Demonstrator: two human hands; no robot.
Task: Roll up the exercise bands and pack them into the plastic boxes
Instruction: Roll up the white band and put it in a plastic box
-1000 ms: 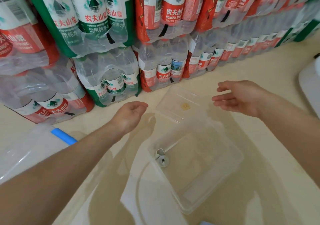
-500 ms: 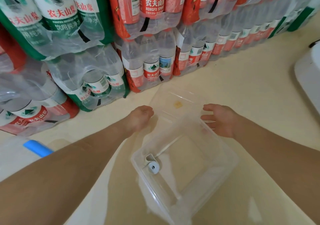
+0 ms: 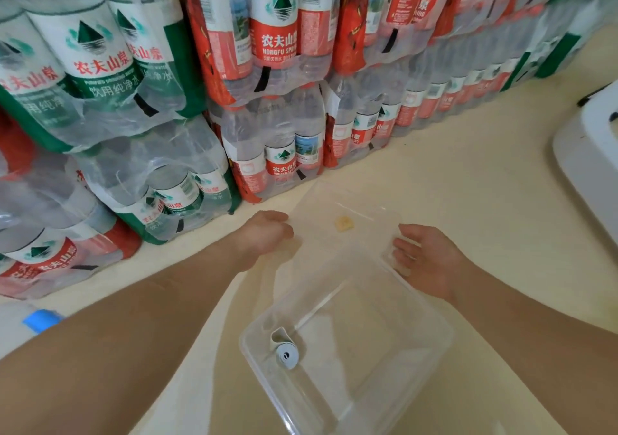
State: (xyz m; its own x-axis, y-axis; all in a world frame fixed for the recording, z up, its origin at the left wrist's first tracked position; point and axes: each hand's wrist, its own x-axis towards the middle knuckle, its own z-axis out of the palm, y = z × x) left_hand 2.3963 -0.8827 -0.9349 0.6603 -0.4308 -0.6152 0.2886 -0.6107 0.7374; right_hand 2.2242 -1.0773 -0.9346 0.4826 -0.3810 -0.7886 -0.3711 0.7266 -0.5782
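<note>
Fingers (image 3: 285, 226) on the left hand (image 3: 266, 237) curl down over the left edge of the clear lid (image 3: 337, 207). Tips are hidden, so can't tell if they're pinching it. Right hand (image 3: 431, 260): fingers near straight, tips at the lid's right edge, some showing through the plastic so probably under it, thumb above. No firm clamp visible.

Between the two hands the lid looks flat on the floor (image 3: 468, 173), with a yellowish sticker (image 3: 344, 224) mid-panel. Just behind the wrists is the open plastic box (image 3: 431, 344), apparently meeting the lid's near edge. One rolled exercise band (image 3: 287, 354) stands in its left corner, below the left forearm. Just past the fingertips are shrink-wrapped water bottle packs (image 3: 277, 147).

Risks, my read:
- The grip looks uneven, so thin plastic may flex and slip off the right fingers on lift.
- A lid swung back could catch the rim and shove the light box.
- The roll's tail sits loose, and a jolt could uncoil it.
- No other bands are in view, so closing now may be premature.
</note>
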